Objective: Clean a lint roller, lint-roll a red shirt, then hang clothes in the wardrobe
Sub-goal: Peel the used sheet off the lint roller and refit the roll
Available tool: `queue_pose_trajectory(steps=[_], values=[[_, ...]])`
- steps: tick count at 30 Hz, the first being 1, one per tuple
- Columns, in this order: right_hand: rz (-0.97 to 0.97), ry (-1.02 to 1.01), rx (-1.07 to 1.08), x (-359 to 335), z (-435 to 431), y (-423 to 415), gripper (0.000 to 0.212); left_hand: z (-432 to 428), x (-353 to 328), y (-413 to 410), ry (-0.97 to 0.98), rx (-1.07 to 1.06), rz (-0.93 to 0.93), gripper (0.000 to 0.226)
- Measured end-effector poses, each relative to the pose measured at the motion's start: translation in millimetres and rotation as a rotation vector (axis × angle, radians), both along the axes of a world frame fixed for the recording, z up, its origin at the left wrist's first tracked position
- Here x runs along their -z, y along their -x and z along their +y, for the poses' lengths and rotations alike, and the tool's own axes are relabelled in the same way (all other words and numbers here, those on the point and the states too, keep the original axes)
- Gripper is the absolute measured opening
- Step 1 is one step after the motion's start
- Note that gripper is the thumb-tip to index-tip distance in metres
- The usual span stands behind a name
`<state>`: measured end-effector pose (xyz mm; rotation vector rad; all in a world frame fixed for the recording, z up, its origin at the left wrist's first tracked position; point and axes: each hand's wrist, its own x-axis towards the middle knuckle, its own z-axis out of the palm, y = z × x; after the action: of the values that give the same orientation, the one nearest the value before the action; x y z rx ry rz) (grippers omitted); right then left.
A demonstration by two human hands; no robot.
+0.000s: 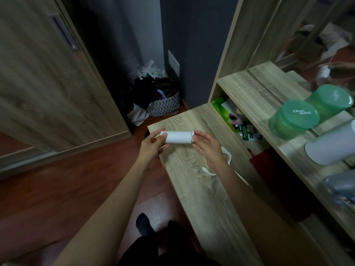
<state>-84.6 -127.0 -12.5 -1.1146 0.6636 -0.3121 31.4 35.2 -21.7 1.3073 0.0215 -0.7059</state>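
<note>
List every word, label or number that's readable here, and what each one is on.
"Char": on the lid of the nearer green jar; the second line beneath it starts "mi", and the rest is too blurred to read.
Green packets in the shelf compartment: printed, but too small to read.
Lint roller: no text visible.

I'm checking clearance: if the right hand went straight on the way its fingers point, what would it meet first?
The right hand points left at the lint roller. Its fingers seem already at its end, so the roller comes first.
</note>
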Motion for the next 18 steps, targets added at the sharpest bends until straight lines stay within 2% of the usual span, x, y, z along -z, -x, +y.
queue_pose_trajectory(steps=[9,12,15,18], values=[[0.012,0.019,-0.004,-3.8,0.7,0.9,0.018,-0.4,-4.2,2.5,0.005,-0.002,0.018,0.028],[-0.001,0.048,-0.016,-7.1,2.3,2.4,0.024,-1.7,-3.9,3.3,0.006,0.003,0.029,0.025],[0.011,0.073,-0.043,-8.4,1.6,3.7,0.036,-0.3,-4.6,5.7,-0.098,0.128,-0.037,0.024],[-0.003,0.084,-0.034,-11.9,-4.1,0.9,0.032,-2.6,-11.2,9.0,-0.227,0.350,-0.201,0.034]])
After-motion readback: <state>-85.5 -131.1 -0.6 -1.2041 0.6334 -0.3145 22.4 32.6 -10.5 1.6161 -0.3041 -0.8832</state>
